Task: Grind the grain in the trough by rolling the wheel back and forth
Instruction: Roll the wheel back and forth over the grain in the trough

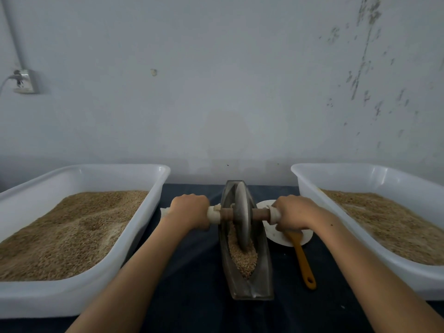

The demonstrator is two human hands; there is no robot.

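Note:
A narrow boat-shaped metal trough point(263, 267) lies lengthwise on the dark cloth in the middle, with brown grain point(242, 255) heaped in its near half. A grey metal wheel point(242, 212) stands upright in the trough's middle, its lower rim sunk in the grain. A wooden axle point(260, 213) runs through the wheel, with white wrapping at both ends. My left hand point(189, 211) grips the left wrapped end. My right hand point(294, 212) grips the right wrapped end.
Two large white plastic tubs flank the trough, the left tub point(134, 239) and the right tub point(310, 188), both filled with grain. A white plate point(276, 234) with an orange-handled brush point(304, 260) lies just right of the trough. A wall stands close behind.

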